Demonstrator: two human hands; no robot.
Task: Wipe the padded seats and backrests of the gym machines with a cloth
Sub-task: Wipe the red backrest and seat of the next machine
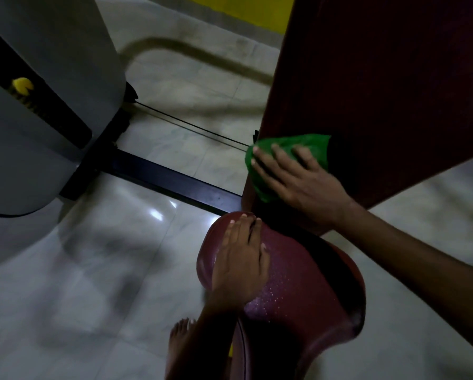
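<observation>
My left hand (239, 259) lies flat on the wet red seat (298, 283). My right hand (298, 176), fingers straight, presses the green cloth (290, 145) on the red backrest (380, 78).

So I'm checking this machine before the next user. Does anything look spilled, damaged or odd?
Only the seat: droplets speckle its maroon padding beside the left hand resting on it, so it looks wet, not yet wiped. The right hand presses the green cloth on the backrest. No damage shows.
</observation>
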